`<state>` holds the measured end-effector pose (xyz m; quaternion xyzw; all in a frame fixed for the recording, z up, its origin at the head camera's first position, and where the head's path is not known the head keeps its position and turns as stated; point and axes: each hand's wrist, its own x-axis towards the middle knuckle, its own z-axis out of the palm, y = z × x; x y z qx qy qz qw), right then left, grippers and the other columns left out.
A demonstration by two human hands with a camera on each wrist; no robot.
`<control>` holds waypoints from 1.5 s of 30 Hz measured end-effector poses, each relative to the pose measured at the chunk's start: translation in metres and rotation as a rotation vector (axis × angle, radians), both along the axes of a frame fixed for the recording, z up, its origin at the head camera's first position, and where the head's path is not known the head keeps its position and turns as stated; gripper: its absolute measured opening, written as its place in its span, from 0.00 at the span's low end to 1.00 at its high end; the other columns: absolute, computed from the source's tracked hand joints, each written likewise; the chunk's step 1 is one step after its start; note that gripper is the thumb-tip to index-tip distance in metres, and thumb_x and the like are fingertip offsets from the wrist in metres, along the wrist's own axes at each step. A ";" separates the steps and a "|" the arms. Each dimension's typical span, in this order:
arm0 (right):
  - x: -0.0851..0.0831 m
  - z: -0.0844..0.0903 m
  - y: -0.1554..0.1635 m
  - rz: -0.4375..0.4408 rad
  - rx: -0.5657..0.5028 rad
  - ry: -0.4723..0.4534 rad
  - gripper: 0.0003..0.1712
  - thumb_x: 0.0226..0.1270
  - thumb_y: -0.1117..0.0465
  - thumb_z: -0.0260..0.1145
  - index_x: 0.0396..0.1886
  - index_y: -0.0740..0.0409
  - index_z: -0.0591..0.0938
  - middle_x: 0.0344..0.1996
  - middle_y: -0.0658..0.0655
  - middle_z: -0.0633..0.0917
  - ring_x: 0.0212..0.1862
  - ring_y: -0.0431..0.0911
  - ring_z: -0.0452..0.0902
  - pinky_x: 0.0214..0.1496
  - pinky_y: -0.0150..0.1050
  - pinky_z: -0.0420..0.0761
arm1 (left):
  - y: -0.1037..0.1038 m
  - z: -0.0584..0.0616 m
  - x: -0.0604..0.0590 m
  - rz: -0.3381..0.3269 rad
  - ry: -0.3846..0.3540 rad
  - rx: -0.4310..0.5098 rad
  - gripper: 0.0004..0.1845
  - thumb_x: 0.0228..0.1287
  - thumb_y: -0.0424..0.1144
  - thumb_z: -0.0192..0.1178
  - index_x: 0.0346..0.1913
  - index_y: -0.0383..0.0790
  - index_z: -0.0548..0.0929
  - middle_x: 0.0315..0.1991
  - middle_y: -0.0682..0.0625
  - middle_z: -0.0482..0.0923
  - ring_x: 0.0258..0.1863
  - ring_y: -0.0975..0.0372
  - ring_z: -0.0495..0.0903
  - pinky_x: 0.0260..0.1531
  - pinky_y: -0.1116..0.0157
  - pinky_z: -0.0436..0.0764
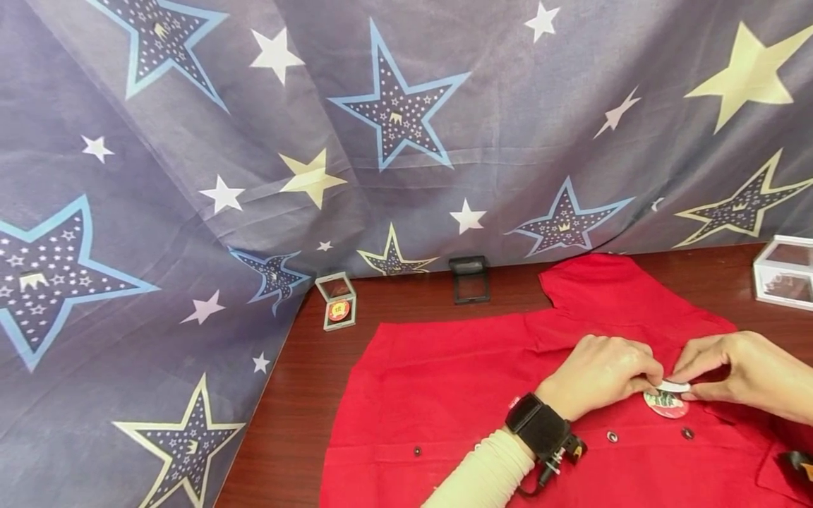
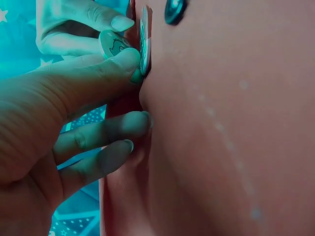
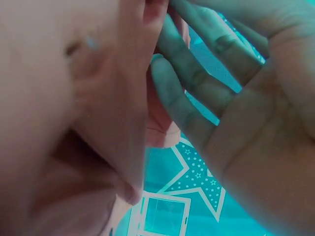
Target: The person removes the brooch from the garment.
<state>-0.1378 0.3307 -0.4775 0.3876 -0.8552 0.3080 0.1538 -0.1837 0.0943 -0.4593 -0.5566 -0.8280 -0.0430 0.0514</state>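
One round pin badge (image 1: 665,403), pinched against one red shirt (image 1: 444,395) (spread flat) by left hand (image 1: 597,374) and right hand (image 1: 730,370), fingertips curled, meeting over it.

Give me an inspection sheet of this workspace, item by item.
Surface: dark wooden table, partly under a red shirt laid flat.
Job's things: round badge on the shirt, by its dark snap buttons; a small white piece pinched above it.
Clutter: white display case with a red token, black frame case, clear box at the right edge.
Hands: left hand and right hand meet at the badge, fingers pinching.
Cables: short lead at the black wrist strap.
Surroundings: star-printed cloth backdrop.
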 end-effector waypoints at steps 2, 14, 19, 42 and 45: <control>0.000 0.001 -0.002 -0.001 -0.001 -0.003 0.31 0.25 0.72 0.87 0.33 0.38 0.93 0.30 0.33 0.85 0.34 0.27 0.77 0.35 0.19 0.72 | 0.000 0.000 0.000 -0.005 0.013 -0.003 0.02 0.69 0.52 0.67 0.37 0.67 0.86 0.35 0.73 0.76 0.35 0.81 0.73 0.31 0.78 0.69; 0.003 0.004 -0.009 -0.046 0.007 -0.035 0.36 0.21 0.76 0.84 0.27 0.31 0.88 0.28 0.32 0.82 0.32 0.29 0.74 0.33 0.23 0.69 | 0.001 -0.001 0.000 -0.011 0.043 -0.001 0.02 0.69 0.53 0.66 0.36 0.68 0.86 0.34 0.74 0.75 0.34 0.81 0.73 0.29 0.77 0.68; 0.003 0.001 -0.008 -0.036 -0.005 -0.041 0.36 0.22 0.76 0.84 0.28 0.31 0.88 0.29 0.33 0.82 0.33 0.30 0.74 0.33 0.25 0.69 | 0.000 -0.002 0.000 -0.009 0.043 -0.006 0.02 0.68 0.54 0.67 0.36 0.68 0.86 0.33 0.74 0.75 0.34 0.80 0.74 0.29 0.78 0.68; 0.006 0.012 -0.020 -0.185 0.160 0.050 0.38 0.19 0.69 0.84 0.21 0.22 0.76 0.26 0.23 0.74 0.28 0.26 0.67 0.29 0.23 0.64 | 0.001 0.001 0.001 0.016 0.034 -0.011 0.04 0.69 0.50 0.68 0.35 0.65 0.85 0.32 0.73 0.75 0.32 0.79 0.72 0.30 0.78 0.69; 0.007 0.012 -0.020 -0.198 0.163 0.051 0.38 0.19 0.69 0.84 0.20 0.21 0.75 0.26 0.23 0.74 0.28 0.26 0.67 0.29 0.24 0.65 | 0.002 0.001 0.001 0.019 0.026 -0.012 0.04 0.69 0.50 0.68 0.35 0.66 0.85 0.32 0.73 0.75 0.32 0.79 0.72 0.30 0.78 0.69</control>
